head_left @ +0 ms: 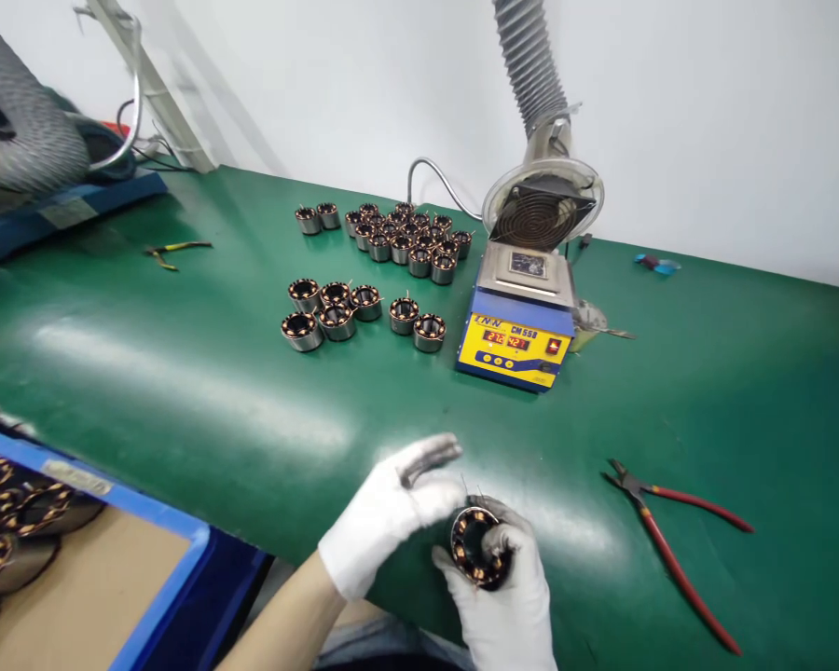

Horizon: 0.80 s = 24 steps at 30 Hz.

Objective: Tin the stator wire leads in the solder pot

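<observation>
A round motor stator (pixel 464 552) with copper windings sits in my gloved right hand (pixel 514 601), tilted so its open ring faces me. The right thumb reaches into the ring, and the other fingers wrap its outside. Thin wire ends stick up from its far edge. Just left of those wires is my gloved left hand (pixel 402 508), its fingers stretched out and holding nothing. Both white gloves carry dark smudges. Ahead of my hands stands a blue and yellow solder pot (pixel 514 349) with a lit red display.
Several stators (pixel 398 244) stand in groups on the green table (pixel 202 373). Red-handled cutters (pixel 671 540) lie at right, small yellow-handled pliers (pixel 176 250) at far left. A blue bin (pixel 182 568) with more stators is at lower left. An exhaust duct (pixel 531 56) hangs over the pot.
</observation>
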Each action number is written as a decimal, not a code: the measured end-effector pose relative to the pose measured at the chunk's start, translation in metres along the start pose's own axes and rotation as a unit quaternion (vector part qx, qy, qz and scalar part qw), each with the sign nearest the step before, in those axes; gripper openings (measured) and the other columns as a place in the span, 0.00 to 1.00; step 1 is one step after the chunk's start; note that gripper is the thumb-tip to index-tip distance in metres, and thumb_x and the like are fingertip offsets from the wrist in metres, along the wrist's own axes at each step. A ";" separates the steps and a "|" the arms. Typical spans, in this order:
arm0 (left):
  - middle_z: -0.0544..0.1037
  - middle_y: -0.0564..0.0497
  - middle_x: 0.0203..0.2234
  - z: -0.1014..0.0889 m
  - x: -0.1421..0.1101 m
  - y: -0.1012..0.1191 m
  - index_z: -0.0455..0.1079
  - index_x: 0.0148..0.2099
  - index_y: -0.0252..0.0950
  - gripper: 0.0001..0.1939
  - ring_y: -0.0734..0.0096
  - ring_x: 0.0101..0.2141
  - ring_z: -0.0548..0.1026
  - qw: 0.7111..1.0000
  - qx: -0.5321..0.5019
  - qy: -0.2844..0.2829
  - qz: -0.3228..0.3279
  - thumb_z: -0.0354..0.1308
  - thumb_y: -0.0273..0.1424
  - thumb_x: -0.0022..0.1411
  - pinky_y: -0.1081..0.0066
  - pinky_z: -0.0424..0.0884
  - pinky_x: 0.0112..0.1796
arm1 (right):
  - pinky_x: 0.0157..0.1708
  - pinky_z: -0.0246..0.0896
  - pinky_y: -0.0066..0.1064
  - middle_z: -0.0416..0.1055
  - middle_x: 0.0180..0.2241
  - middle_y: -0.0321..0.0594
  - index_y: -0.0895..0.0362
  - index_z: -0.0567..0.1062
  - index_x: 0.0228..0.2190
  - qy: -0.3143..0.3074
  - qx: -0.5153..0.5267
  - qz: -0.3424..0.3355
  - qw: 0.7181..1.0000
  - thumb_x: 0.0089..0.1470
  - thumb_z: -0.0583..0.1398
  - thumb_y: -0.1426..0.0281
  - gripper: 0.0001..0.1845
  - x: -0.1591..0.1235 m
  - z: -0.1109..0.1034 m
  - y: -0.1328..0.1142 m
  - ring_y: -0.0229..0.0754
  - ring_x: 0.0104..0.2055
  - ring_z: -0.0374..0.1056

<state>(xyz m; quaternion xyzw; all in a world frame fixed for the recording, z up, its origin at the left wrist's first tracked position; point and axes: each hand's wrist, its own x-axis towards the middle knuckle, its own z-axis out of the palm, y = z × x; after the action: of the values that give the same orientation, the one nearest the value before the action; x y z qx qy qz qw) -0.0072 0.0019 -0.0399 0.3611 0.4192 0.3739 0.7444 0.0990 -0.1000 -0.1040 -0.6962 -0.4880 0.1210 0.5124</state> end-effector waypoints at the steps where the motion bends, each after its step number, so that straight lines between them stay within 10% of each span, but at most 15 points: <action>1: 0.80 0.49 0.37 0.000 0.000 0.001 0.74 0.42 0.35 0.21 0.63 0.40 0.76 0.998 0.056 -0.026 -0.023 0.69 0.28 0.42 0.72 0.71 0.40 | 0.38 0.64 0.35 0.72 0.40 0.42 0.51 0.62 0.29 -0.002 -0.002 0.004 1.000 0.46 0.65 0.62 0.16 0.000 0.000 0.000 0.46 0.42 0.70; 11: 0.72 0.52 0.19 0.030 -0.003 0.002 0.68 0.21 0.35 0.07 0.66 0.25 0.71 0.985 0.154 0.050 -0.065 0.57 0.32 0.36 0.69 0.67 0.29 | 0.36 0.65 0.35 0.72 0.41 0.43 0.51 0.62 0.28 -0.020 -0.008 0.014 1.000 0.47 0.63 0.59 0.15 0.002 -0.003 -0.005 0.46 0.41 0.71; 18: 0.79 0.47 0.38 0.028 0.001 -0.001 0.74 0.39 0.34 0.22 0.58 0.40 0.75 0.977 0.211 0.013 -0.026 0.64 0.30 0.36 0.67 0.70 0.41 | 0.34 0.66 0.33 0.72 0.41 0.44 0.52 0.66 0.35 -0.024 -0.013 -0.007 1.000 0.49 0.63 0.57 0.16 0.002 -0.004 -0.004 0.45 0.38 0.72; 24: 0.77 0.52 0.19 0.025 0.013 -0.002 0.73 0.29 0.34 0.13 0.66 0.25 0.74 0.997 0.015 0.033 -0.075 0.64 0.35 0.38 0.70 0.69 0.32 | 0.33 0.66 0.33 0.73 0.40 0.44 0.51 0.64 0.31 -0.030 -0.061 -0.056 0.996 0.48 0.64 0.60 0.15 0.005 -0.006 -0.001 0.47 0.41 0.72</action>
<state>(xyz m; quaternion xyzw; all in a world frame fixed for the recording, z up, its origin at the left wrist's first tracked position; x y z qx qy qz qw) 0.0206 0.0067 -0.0366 0.3277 0.4747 0.3222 0.7506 0.1048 -0.0997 -0.0990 -0.6937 -0.5475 0.0829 0.4606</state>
